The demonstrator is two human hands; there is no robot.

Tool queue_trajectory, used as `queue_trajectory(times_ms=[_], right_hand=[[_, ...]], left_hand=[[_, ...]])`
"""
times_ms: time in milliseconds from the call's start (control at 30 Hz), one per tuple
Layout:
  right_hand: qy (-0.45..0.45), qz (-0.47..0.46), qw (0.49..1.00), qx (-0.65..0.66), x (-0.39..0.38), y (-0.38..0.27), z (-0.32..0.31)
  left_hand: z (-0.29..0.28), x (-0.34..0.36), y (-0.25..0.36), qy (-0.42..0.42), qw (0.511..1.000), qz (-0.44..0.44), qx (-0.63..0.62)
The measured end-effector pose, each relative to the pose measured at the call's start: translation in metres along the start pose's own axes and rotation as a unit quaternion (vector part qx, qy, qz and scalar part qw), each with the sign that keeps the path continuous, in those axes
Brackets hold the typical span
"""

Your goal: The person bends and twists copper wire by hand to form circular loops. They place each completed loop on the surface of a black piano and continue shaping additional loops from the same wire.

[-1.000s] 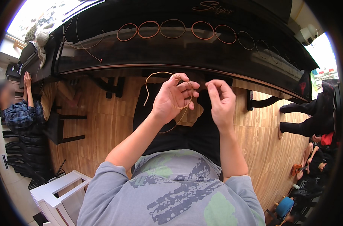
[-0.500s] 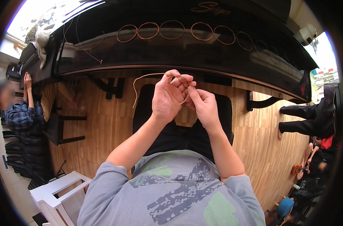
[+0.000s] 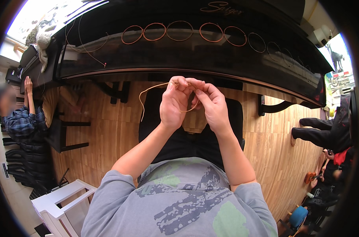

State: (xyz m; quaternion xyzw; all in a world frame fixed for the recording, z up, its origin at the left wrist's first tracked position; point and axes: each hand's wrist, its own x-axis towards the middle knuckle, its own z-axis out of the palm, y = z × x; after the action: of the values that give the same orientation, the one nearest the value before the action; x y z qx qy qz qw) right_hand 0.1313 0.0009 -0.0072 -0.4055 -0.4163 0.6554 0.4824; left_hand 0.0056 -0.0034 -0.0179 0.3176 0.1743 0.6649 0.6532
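Over my lap, in front of the dark instrument's edge, both hands hold one thin golden string, apparently a guitar string. My left hand (image 3: 172, 106) pinches it between thumb and curled fingers. A free end of the string (image 3: 141, 102) arcs out to the left and hangs down. My right hand (image 3: 214, 106) closes on the string near the left fingertips. Part of a loop curves between the palms; the rest is hidden by the fingers. Beyond my hands, several coiled strings lie in a row on the black piano (image 3: 211, 53), among them a copper-coloured coil (image 3: 123, 34).
A loose string (image 3: 93, 56) with a reddish end lies at the piano's left. A seated person in plaid (image 3: 23, 122) is at far left, near a black bench (image 3: 63, 136). White furniture (image 3: 55, 201) stands lower left. At right are people's legs (image 3: 321, 128) and a small guitar (image 3: 310, 177).
My right hand's fingers have moved up to the left fingertips, and my hands are closer together at the top. Less of the string's loop shows. The legs at right have shifted.
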Motion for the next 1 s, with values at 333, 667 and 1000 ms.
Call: queue_trajectory(times_ms=[333, 667, 1000], right_hand=[[-0.040, 0.050, 0.973, 0.222, 0.000, -0.008, 0.018], [-0.037, -0.053, 0.997, -0.051, -0.004, -0.018, -0.010], [-0.051, -0.072, 0.980, -0.180, -0.015, -0.034, 0.007]], left_hand=[[-0.007, -0.005, -0.003, -0.044, 0.992, 0.047, 0.108], [-0.048, 0.018, 0.087, 0.004, 0.976, 0.011, 0.219], [0.031, 0.018, 0.095, -0.207, 0.701, -0.080, 0.678]])
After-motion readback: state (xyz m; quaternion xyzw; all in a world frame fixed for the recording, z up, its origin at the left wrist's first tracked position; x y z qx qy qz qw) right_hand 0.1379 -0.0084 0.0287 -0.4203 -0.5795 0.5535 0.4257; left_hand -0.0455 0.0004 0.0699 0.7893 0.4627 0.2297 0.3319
